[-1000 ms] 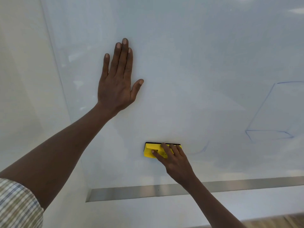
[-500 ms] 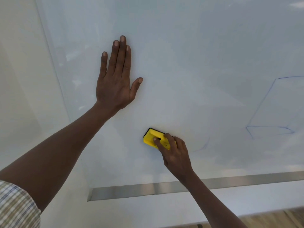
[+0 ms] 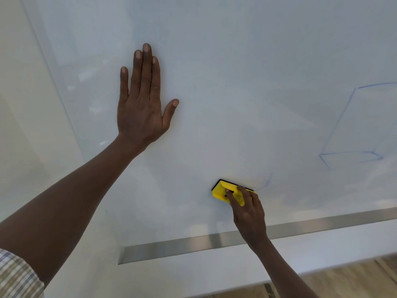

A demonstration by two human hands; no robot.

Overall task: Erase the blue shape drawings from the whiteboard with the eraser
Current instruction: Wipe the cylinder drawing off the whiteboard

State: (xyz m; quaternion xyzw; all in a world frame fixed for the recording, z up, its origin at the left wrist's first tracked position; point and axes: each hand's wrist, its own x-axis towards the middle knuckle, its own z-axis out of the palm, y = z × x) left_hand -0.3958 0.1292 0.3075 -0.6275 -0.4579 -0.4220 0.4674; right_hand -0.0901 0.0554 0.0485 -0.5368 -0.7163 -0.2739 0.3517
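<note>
eraser (image 3: 223, 191): yellow block, dark pad face against the whiteboard (image 3: 236, 82), low centre, just above the metal tray (image 3: 182, 246)
right hand (image 3: 247, 209): fingers (image 3: 231, 196) curled over the eraser, gripping it
blue arc remnant (image 3: 267, 181): faint, just right of the eraser, not yet wiped
blue box drawing (image 3: 350, 157): far right, well apart, untouched
left hand (image 3: 142, 100): flat on the board, fingers straight, holds nothing
risk: tilted pad likely skips the arc; light pressure could smear ink; eraser may slip from a shallow grip; box missed if strokes stay low
</note>
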